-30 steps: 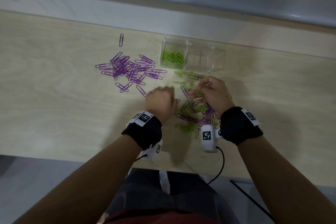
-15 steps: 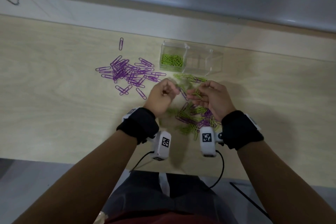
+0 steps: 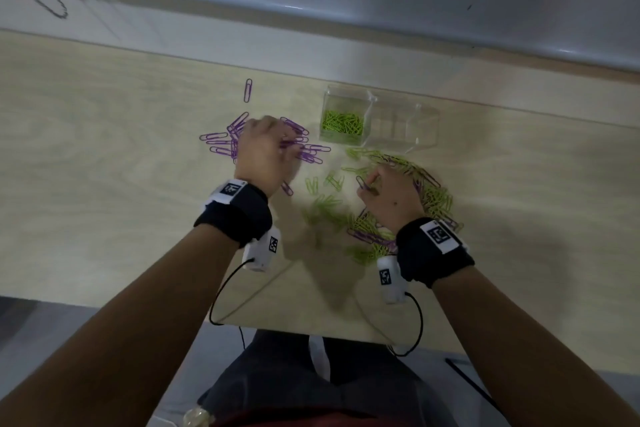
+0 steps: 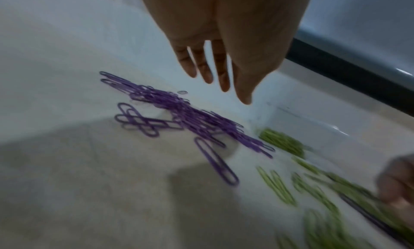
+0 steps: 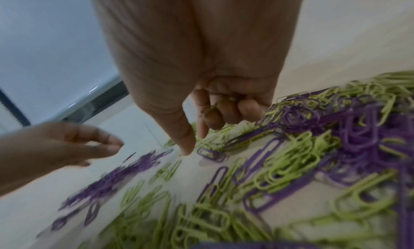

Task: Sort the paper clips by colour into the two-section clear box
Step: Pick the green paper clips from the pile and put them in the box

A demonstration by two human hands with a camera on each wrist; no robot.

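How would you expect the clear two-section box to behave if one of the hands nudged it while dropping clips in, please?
The clear box would probably slide easily: it looks thin-walled and light on the smooth wooden table. Only its left section holds green clips, so the empty right end might swing first. It sits low and wide, so tipping seems unlikely.

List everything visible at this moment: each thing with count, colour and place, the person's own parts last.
clear box: one, transparent, two sections, far side of table; left section holds green clips, right looks empty.
purple pile: many purple clips, left of box, under the left hand.
lone purple clip: one, beyond that pile.
mixed pile: many green and purple clips, near side of box.
table: one, pale wood.
left hand: fingers straight, above purple pile.
right hand: fingers curled round green clips, at mixed pile.
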